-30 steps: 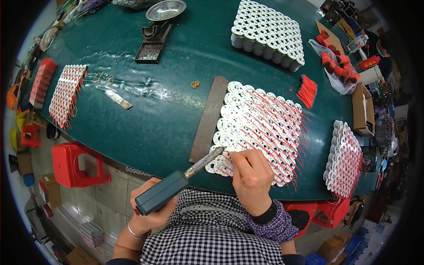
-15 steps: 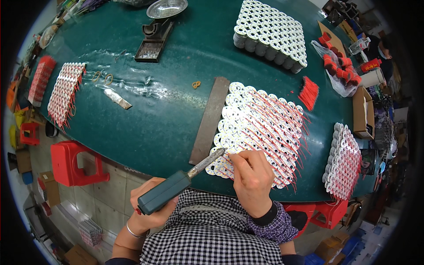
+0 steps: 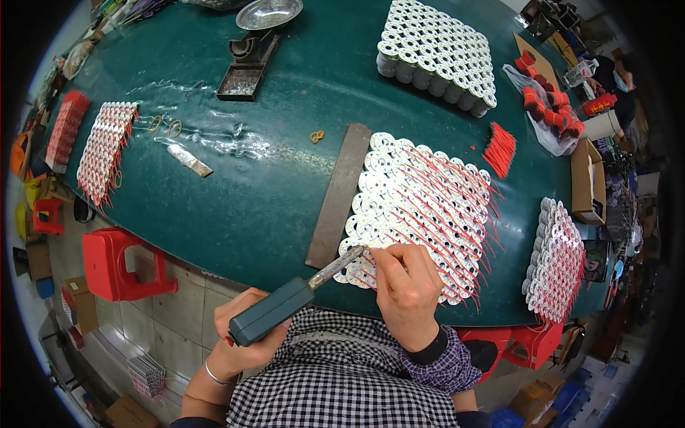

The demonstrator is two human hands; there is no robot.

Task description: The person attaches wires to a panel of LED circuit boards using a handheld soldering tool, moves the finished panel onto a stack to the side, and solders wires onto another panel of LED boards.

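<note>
Holding the soldering iron [image 3: 289, 297] steady seems best: left hand [image 3: 251, 354] wraps around it, right hand [image 3: 408, 289] pinches, I cannot tell what, over white discs [image 3: 371, 184].

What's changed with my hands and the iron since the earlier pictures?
Your left hand and the soldering iron it holds have shifted slightly right, the tip a little toward you. Nothing visibly taken or let go. Your right hand stays pinched beside the tip; the white discs stay put.
</note>
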